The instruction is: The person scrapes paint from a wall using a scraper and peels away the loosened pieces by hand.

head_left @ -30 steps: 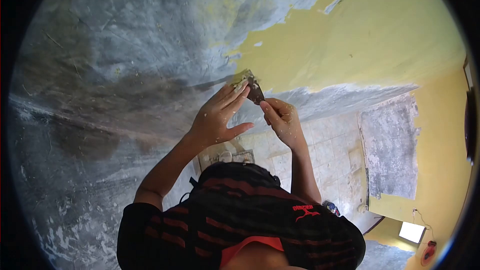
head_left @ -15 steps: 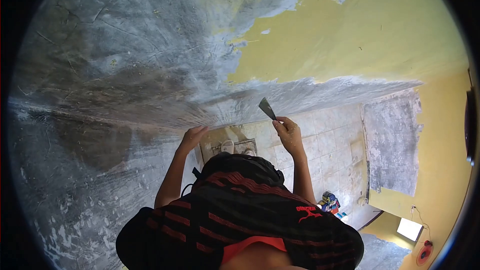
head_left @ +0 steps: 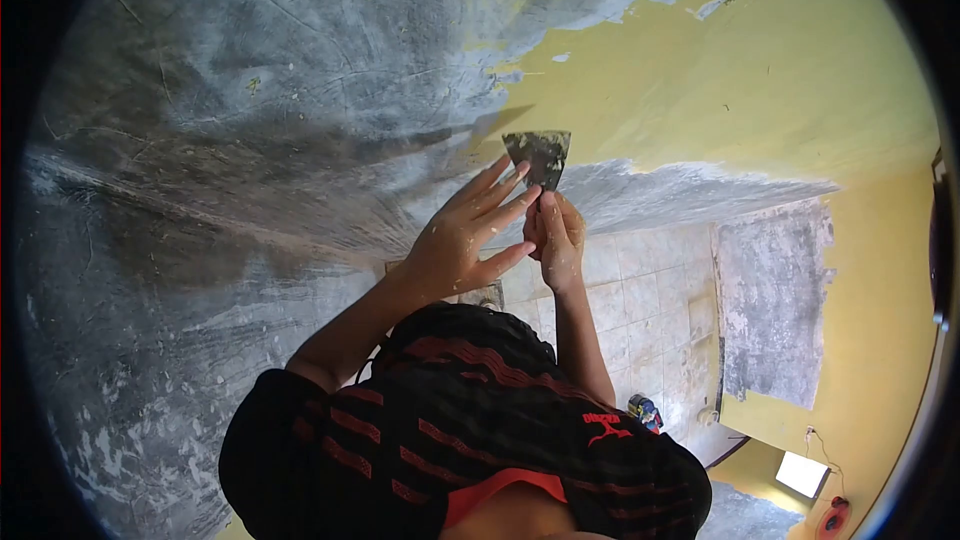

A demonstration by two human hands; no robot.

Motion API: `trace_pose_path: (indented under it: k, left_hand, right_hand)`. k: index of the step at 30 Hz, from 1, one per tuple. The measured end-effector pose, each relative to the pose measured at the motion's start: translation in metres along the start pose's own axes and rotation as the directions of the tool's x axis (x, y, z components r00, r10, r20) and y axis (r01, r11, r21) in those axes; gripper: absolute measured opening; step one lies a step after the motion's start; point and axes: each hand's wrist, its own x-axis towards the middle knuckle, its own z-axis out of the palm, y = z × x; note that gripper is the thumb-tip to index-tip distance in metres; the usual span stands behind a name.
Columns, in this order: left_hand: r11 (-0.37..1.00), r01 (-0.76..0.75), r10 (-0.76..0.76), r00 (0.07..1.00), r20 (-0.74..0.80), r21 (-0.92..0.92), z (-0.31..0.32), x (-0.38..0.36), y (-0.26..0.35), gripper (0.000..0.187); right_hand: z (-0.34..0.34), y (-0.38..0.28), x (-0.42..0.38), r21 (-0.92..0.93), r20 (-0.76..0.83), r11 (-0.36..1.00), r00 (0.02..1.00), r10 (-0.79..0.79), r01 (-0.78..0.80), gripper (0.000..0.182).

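Observation:
My right hand (head_left: 560, 240) is closed round the handle end of a scraper (head_left: 541, 152), whose flat, stained blade points up toward the wall. Beside the blade is my left hand (head_left: 465, 240), its fingers spread and their tips at the scraper's left edge and lower part. Pale flakes dot both hands. In front of them rises a wall (head_left: 640, 80), yellow on the right and bare grey on the left, with a ragged edge of paint between.
Tiles cover the floor (head_left: 640, 290) below. A colourful item (head_left: 645, 412) lies on it at the lower right. Another yellow wall (head_left: 870, 280) with a grey patch (head_left: 770, 305) stands at the right, near a bright white panel (head_left: 802, 475) and a red round object (head_left: 832, 518).
My left hand has moved up and right to the scraper, its fingers now spread. My right hand has moved up and slightly left, turning the blade's broad face into view.

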Motion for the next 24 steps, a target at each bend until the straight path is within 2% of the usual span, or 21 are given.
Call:
trace_pose_path:
  k: [2,3,6,10,15,17,19,21,22,24]
  left_hand:
    - [0.993,-0.116,0.116,0.99,-0.079,0.009,-0.001,0.006,-0.007,0.059]
    - [0.993,-0.114,0.114,0.991,-0.074,0.002,-0.003,0.006,-0.009,0.059]
    - [0.996,-0.065,0.049,0.973,-0.227,-0.063,-0.008,0.006,-0.021,0.056]
    - [0.999,0.003,-0.012,0.973,-0.231,-0.037,-0.014,0.006,-0.023,0.054]
    - [0.994,-0.112,0.108,0.979,-0.172,-0.016,-0.03,0.014,-0.028,0.052]
    - [0.993,-0.12,0.114,0.972,-0.204,-0.02,-0.041,0.018,-0.034,0.048]
    - [0.997,-0.071,0.067,0.966,-0.249,-0.007,-0.05,0.023,-0.037,0.043]
    - [0.998,-0.069,0.064,0.966,-0.252,-0.012,-0.056,0.024,-0.043,0.041]
    - [0.999,-0.044,0.037,0.973,-0.226,-0.027,-0.057,0.025,-0.043,0.041]
    - [0.995,-0.096,0.086,0.95,-0.3,-0.021,-0.056,0.027,-0.045,0.037]
  right_hand:
    - [0.009,-0.006,0.004,-0.002,0.004,0.999,0.999,-0.039,0.039,0.038]
    - [0.011,-0.009,0.005,-0.001,0.014,0.996,0.996,-0.085,0.085,0.037]
    - [0.011,-0.011,0.007,0.043,0.033,0.996,0.996,-0.081,0.08,0.036]
    - [0.013,-0.014,0.004,0.054,0.017,0.996,0.998,-0.066,0.065,0.037]
    - [0.021,-0.02,0.008,0.055,0.01,0.997,0.998,-0.056,0.056,0.038]
    - [0.024,-0.019,0.007,0.054,-0.019,0.998,1.0,-0.011,0.012,0.039]
    - [0.024,-0.022,0.014,0.07,0.0,0.997,0.999,-0.039,0.039,0.04]
    - [0.025,-0.025,0.019,-0.015,0.007,0.998,0.998,-0.057,0.057,0.041]
    - [0.027,-0.028,0.021,0.002,-0.003,0.999,0.999,-0.048,0.048,0.043]
    - [0.026,-0.03,0.025,-0.003,0.012,0.997,0.997,-0.077,0.077,0.042]
